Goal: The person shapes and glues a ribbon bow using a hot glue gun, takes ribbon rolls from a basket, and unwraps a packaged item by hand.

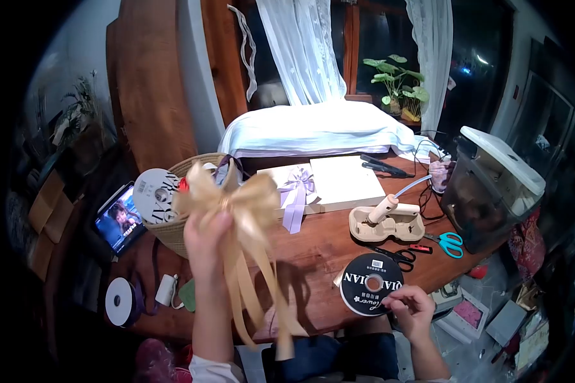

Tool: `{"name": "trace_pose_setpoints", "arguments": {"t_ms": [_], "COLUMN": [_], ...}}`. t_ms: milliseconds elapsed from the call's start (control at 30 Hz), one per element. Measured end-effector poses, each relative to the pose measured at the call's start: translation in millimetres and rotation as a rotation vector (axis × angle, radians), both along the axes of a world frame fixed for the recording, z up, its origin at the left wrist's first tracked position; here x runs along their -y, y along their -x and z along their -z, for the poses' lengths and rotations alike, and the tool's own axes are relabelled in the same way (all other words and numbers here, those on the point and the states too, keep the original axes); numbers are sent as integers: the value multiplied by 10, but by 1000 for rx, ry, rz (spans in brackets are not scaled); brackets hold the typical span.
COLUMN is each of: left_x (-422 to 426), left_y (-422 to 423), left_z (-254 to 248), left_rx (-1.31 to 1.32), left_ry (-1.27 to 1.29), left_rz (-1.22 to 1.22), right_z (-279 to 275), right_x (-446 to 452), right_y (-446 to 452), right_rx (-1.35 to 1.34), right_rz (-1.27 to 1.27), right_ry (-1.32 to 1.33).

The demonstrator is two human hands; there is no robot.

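My left hand point(206, 239) pinches a gold satin ribbon bow point(252, 198) at its knot, raised above the table. The bow's loops spread out at the top, and its long tails point(255, 287) hang down toward the table's front edge. At the lower right, my right hand point(414, 313) has loosely bent fingers beside the rim of a black ribbon spool point(358, 300) with white lettering. Its fingertips overlap the spool's right edge; whether they press on it is unclear. A short pale ribbon end point(337, 279) shows at the spool's left side.
On the wooden table point(319, 246) are a woven basket point(166, 233) holding a white spool point(158, 195), a white box with a lilac bow point(297, 185), a glue gun point(383, 209) in a cardboard holder point(396, 230), black scissors point(399, 256), teal scissors point(450, 244) and a plastic bin point(485, 204).
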State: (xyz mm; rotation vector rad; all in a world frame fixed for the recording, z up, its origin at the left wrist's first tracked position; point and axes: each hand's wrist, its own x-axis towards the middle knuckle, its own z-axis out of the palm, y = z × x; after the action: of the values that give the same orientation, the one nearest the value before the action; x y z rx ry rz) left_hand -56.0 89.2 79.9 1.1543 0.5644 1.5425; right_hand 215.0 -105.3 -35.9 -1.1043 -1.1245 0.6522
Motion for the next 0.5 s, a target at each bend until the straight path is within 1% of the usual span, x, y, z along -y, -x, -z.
{"name": "trace_pose_setpoints", "arguments": {"t_ms": [33, 67, 133, 167, 200, 267, 333, 400, 500], "left_x": [-192, -435, -1017, -1198, -1357, -1683, -2000, -2198, -2471], "left_y": [-134, -293, -539, -672, -794, -999, -1101, -1174, -1219], "left_z": [4, 29, 302, 432, 552, 847, 1052, 1173, 1312], "left_rx": [-29, -15, 42, 1, -41, -21, -104, -176, -182], "left_ry": [39, 17, 95, 147, 197, 278, 367, 334, 325], "left_rz": [-42, -1, 167, 141, 114, 181, 196, 199, 217], "right_z": [68, 102, 165, 280, 387, 564, 529, 372, 404], "right_x": [36, 51, 73, 151, 186, 223, 225, 196, 156], "right_y": [9, 7, -22, -123, -213, -365, -462, -509, -605], "right_rx": [-155, -164, -177, -139, -193, -304, -237, -191, -183], "right_rz": [67, 142, 290, 328, 340, 366, 381, 427, 443], "right_ry": [47, 44, 35, 82, 51, -6, -8, 36, 31]}}
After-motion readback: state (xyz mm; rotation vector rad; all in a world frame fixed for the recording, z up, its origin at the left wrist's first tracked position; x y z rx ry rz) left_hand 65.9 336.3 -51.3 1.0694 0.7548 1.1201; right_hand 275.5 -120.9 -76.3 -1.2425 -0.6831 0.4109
